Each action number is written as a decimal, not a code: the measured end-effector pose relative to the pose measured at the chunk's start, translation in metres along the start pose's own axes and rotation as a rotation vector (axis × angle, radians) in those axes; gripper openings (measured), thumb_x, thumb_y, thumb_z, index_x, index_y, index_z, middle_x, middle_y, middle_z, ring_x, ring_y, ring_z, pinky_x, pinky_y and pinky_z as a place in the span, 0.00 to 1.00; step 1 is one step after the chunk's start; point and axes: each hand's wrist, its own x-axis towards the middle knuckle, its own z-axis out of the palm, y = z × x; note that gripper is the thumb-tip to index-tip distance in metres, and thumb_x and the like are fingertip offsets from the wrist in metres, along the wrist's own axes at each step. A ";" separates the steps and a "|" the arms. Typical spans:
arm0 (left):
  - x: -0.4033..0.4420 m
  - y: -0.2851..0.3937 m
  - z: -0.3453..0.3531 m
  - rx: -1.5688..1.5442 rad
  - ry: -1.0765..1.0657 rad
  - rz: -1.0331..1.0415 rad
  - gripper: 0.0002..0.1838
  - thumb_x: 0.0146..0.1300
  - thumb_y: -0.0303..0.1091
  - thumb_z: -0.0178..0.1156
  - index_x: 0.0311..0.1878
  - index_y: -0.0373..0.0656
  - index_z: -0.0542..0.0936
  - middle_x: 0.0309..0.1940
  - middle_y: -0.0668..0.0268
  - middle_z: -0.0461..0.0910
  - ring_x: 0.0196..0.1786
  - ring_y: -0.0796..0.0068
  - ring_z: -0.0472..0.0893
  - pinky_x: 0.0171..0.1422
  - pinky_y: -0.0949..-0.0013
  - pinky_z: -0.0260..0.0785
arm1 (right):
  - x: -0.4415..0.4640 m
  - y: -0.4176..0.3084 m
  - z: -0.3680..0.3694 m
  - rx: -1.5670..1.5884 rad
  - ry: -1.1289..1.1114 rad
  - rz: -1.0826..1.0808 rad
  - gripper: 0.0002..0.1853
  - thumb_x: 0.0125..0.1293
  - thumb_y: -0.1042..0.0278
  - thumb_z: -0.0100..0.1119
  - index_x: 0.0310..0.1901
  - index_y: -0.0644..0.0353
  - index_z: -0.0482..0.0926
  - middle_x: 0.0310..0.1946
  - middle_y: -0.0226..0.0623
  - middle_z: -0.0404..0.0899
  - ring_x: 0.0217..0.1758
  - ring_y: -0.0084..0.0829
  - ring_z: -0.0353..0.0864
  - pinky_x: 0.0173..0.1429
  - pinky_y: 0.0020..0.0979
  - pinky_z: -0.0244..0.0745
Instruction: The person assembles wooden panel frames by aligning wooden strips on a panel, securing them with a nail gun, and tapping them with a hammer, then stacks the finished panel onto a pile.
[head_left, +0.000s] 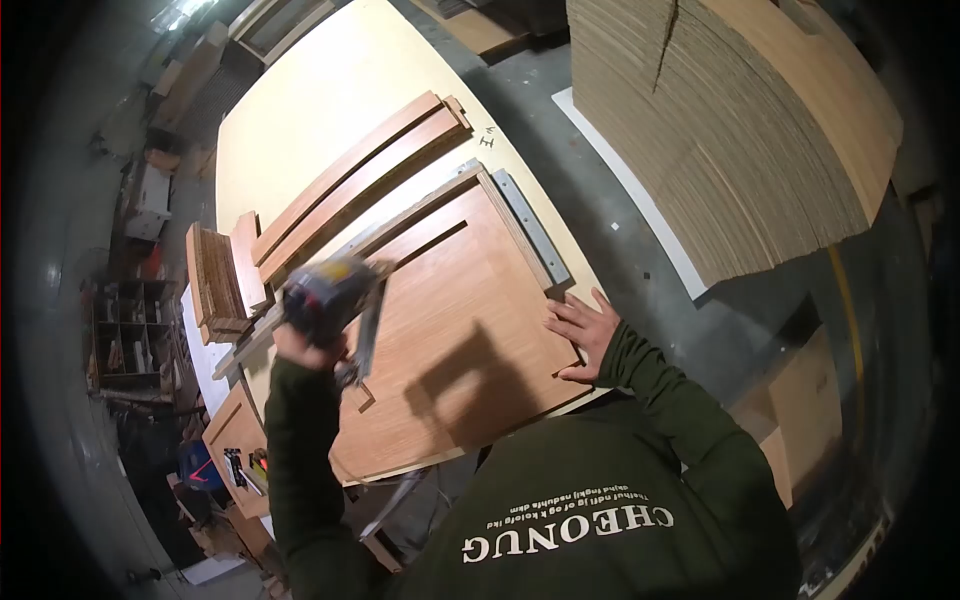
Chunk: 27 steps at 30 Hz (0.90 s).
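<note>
Dark green sweatshirt (590, 480) fills the foreground. Above a wooden panel (430, 345) lying on the pale surface (300, 110), the left hand (305, 350) grips a blurred nail gun (325, 292); the right hand (592, 335), fingers spread, rests at the panel's right edge, near a metal strip (530, 230).

Dark green top (620, 470), long sleeves (300, 440), white lettering (568, 537)

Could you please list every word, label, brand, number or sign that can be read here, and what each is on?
"CHEONUG": white capitals, upside down in this view, on the dark green sweater.
Two smaller lines beside it on the sweater: too small to read reliably.
Yellowish patch on the power tool in the left hand: blurred, unreadable.
Red angled mark on the blue item: no readable letters.
</note>
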 end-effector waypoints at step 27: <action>0.159 0.048 0.077 -0.223 -0.076 -0.477 0.10 0.46 0.21 0.59 0.35 0.40 0.75 0.15 0.66 0.72 0.14 0.74 0.73 0.15 0.70 0.67 | 0.005 0.028 0.003 0.187 0.053 -0.024 0.39 0.43 0.38 0.65 0.56 0.49 0.69 0.62 0.27 0.66 0.65 0.35 0.63 0.69 0.56 0.43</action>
